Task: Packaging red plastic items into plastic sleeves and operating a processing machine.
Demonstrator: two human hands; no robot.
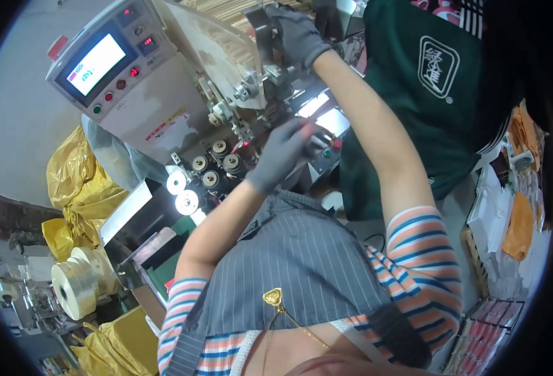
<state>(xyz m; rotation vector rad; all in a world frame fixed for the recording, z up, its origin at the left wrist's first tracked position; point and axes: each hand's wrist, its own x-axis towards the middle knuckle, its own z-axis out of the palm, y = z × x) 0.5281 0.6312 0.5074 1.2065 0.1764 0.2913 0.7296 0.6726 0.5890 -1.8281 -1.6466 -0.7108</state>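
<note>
Both my hands wear grey gloves and work at a white machine. My left hand (289,150) is in front of its lit working area, fingers bent together next to a small shiny metal part (319,139); whatever they hold is hidden. Farther up, my right hand (298,37) reaches to an upright metal bracket (264,34) beside a stack of thin beige strips (217,11). Its fingers curl at the bracket's top, and what lies inside them cannot be made out. Between the hands sit metal clamps and rods (246,91).
A control panel (98,66) with a lit screen and buttons stands at the left. Several round rollers (211,164) lie below it. Yellow plastic bags (76,169) and a large pale tape roll (79,288) are at far left. A person in a green apron (408,113) stands close at right.
</note>
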